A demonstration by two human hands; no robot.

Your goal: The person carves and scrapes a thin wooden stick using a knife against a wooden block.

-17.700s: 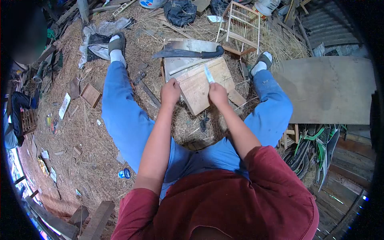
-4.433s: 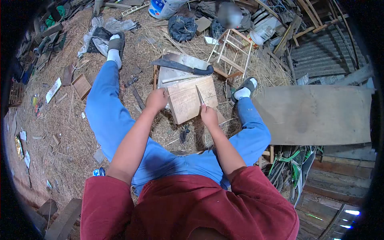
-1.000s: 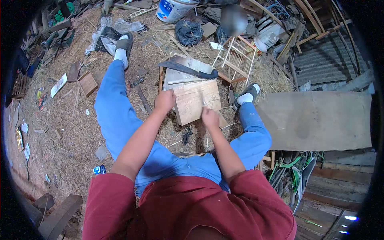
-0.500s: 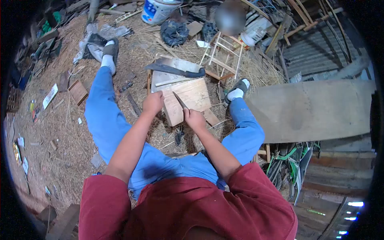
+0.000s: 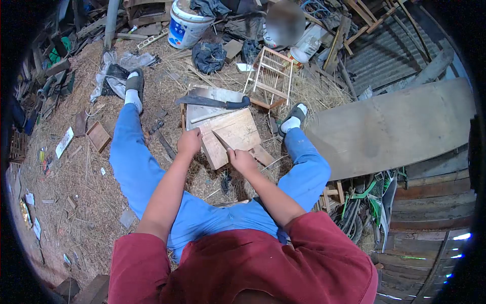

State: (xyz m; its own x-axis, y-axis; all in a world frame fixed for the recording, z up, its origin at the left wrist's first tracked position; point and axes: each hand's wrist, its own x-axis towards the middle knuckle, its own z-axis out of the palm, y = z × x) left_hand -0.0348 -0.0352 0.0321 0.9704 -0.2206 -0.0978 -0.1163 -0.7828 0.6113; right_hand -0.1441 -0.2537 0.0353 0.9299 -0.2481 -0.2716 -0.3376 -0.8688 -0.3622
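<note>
Between my legs a pale wooden board (image 5: 234, 133) lies tilted over a larger flat panel (image 5: 223, 93). My left hand (image 5: 189, 142) is closed on the board's left corner. In my right hand (image 5: 242, 161) is a small knife (image 5: 221, 140), its blade pointing up and left across the board, near my left hand. A large dark machete (image 5: 212, 102) rests on the panel beyond the board, its handle to the right. A thin wooden strip (image 5: 211, 116) lies between the machete and the board.
A wooden slatted frame (image 5: 271, 79) stands beyond my right foot. A large flat sheet (image 5: 390, 126) extends to the right. Further back are a white bucket (image 5: 188, 25) and a black bag (image 5: 208, 57). A small wooden tray (image 5: 98, 136) lies on the littered ground left of my left leg.
The knife has moved left over the board, and its blade now points up-left toward my left hand. My left hand stays at the board's left corner. The camera view has shifted slightly.
</note>
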